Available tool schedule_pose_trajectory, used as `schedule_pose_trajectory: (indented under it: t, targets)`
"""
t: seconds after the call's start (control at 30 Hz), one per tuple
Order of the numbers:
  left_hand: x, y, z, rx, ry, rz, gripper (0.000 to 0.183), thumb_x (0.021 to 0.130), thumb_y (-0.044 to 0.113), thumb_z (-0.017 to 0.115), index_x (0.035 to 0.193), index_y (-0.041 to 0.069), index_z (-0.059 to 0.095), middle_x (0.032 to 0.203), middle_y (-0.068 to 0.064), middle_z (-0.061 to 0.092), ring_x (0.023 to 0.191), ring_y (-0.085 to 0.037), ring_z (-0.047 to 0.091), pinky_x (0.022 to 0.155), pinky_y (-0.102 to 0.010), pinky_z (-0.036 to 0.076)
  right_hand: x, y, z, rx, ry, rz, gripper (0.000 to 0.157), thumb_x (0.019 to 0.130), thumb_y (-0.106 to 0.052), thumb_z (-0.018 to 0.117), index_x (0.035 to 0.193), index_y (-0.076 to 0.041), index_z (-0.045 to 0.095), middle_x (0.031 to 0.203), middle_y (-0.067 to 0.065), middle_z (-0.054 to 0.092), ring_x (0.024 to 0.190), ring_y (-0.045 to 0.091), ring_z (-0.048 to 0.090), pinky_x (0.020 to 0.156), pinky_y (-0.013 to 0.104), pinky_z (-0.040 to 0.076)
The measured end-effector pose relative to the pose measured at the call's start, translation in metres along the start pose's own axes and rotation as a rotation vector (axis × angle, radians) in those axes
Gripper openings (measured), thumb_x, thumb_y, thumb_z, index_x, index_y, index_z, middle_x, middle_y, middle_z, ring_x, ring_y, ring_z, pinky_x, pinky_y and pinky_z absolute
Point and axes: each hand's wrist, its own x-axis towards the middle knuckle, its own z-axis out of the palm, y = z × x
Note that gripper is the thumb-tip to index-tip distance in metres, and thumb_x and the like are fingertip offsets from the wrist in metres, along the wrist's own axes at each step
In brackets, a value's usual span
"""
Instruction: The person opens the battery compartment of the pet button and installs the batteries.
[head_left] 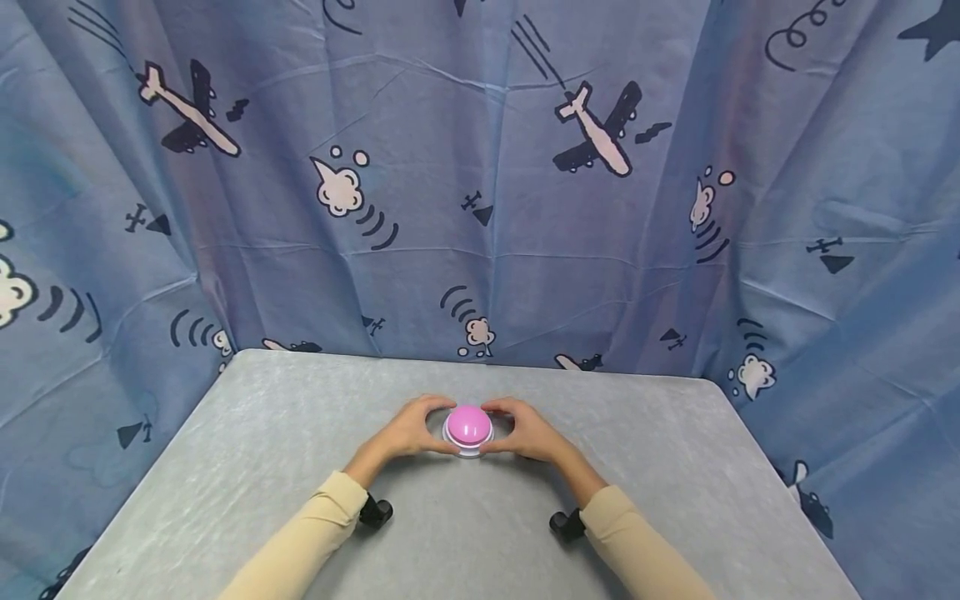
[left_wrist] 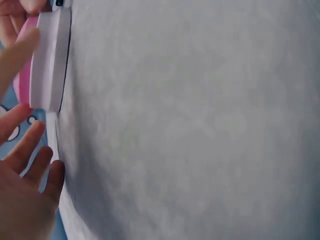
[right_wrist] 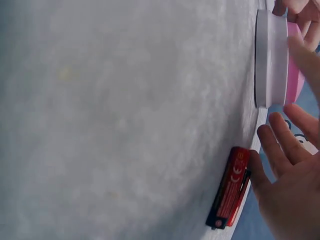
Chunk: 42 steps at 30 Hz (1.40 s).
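Note:
A round button (head_left: 468, 426) with a glossy pink dome and a white base sits on the grey table, between the two hands. My left hand (head_left: 410, 429) holds its left side, thumb at the near edge and index finger at the far edge. On the opposite side my right hand (head_left: 529, 431) holds it the same way. In the left wrist view, the other fingers of the left hand (left_wrist: 25, 185) are spread apart. Red and black batteries (right_wrist: 231, 187) lie on the table beside the little finger of the right hand (right_wrist: 290, 185) in the right wrist view.
The pale grey tabletop (head_left: 465, 533) stretches around the hands, its far edge close to a blue curtain (head_left: 450, 208) printed with planes and clouds. Black wrist cameras (head_left: 375, 511) stick out below both sleeves.

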Motion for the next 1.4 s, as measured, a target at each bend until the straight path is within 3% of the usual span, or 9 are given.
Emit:
schedule_pose_trajectory:
  t: [0.13,0.33,0.5,0.6,0.77,0.8,1.13,1.4]
  targets:
    - [0.002,0.003,0.003,0.000,0.024,0.003,0.069,0.068,0.019,0.096,0.125,-0.007,0.067,0.125,-0.020,0.065,0.121,-0.038,0.056,0.106,-0.052,0.039,0.001,-0.002,0.002,-0.004,0.002,0.002,0.060,0.078,-0.023,0.092,0.128,-0.001,0.068,0.125,0.010,0.067,0.119,0.030,0.059,0.102,0.048,0.046]
    - [0.002,0.006,0.006,-0.056,0.045,-0.018,0.064,0.068,0.017,0.096,0.122,-0.005,0.068,0.121,-0.016,0.068,0.118,-0.033,0.059,0.105,-0.049,0.041,-0.001,-0.002,0.001,0.018,0.012,-0.013,0.059,0.077,-0.021,0.092,0.127,-0.001,0.069,0.123,0.009,0.069,0.116,0.028,0.061,0.099,0.048,0.048]
    - [-0.002,0.007,0.006,-0.207,0.051,-0.019,0.060,0.071,0.012,0.094,0.122,-0.004,0.068,0.121,-0.015,0.068,0.116,-0.034,0.060,0.098,-0.046,0.049,-0.004,0.000,0.000,0.053,0.026,-0.013,0.059,0.076,-0.022,0.093,0.127,-0.003,0.070,0.123,0.007,0.069,0.114,0.027,0.063,0.097,0.048,0.050]
    - [-0.006,0.017,0.003,-0.312,0.046,-0.011,0.057,0.073,0.003,0.091,0.123,-0.010,0.065,0.121,-0.022,0.066,0.115,-0.041,0.060,0.095,-0.050,0.051,-0.007,-0.005,-0.002,0.100,0.037,-0.016,0.057,0.077,-0.018,0.092,0.127,-0.002,0.070,0.124,0.009,0.069,0.115,0.029,0.063,0.096,0.051,0.050]
    - [-0.007,0.019,0.005,-0.396,0.037,-0.037,0.056,0.077,0.003,0.089,0.126,-0.008,0.063,0.125,-0.023,0.064,0.116,-0.044,0.059,0.095,-0.047,0.051,-0.013,-0.005,-0.002,0.229,0.065,-0.050,0.057,0.078,-0.009,0.090,0.129,0.001,0.068,0.126,0.015,0.067,0.117,0.035,0.062,0.095,0.055,0.049]
    - [-0.007,0.016,0.007,-0.404,0.040,-0.041,0.057,0.078,0.005,0.089,0.128,-0.006,0.063,0.126,-0.020,0.064,0.117,-0.042,0.060,0.095,-0.044,0.052,-0.013,0.000,-0.001,0.252,0.069,-0.060,0.057,0.078,-0.010,0.090,0.130,-0.001,0.068,0.127,0.013,0.067,0.117,0.034,0.062,0.095,0.054,0.050]
    - [-0.010,0.030,0.010,-0.431,0.061,-0.055,0.060,0.083,0.009,0.086,0.136,-0.002,0.061,0.133,-0.018,0.060,0.114,-0.037,0.060,0.093,-0.042,0.053,-0.025,-0.004,-0.002,0.408,0.073,-0.077,0.054,0.084,0.000,0.083,0.134,0.004,0.063,0.131,0.018,0.063,0.118,0.035,0.062,0.097,0.049,0.049]
    - [-0.015,0.039,0.010,-0.460,0.108,-0.041,0.058,0.083,0.014,0.086,0.135,0.001,0.062,0.129,-0.014,0.062,0.108,-0.033,0.063,0.091,-0.045,0.053,-0.033,-0.010,-0.002,0.434,0.074,-0.128,0.059,0.086,0.001,0.081,0.140,0.002,0.058,0.137,0.018,0.060,0.120,0.036,0.060,0.098,0.045,0.049]
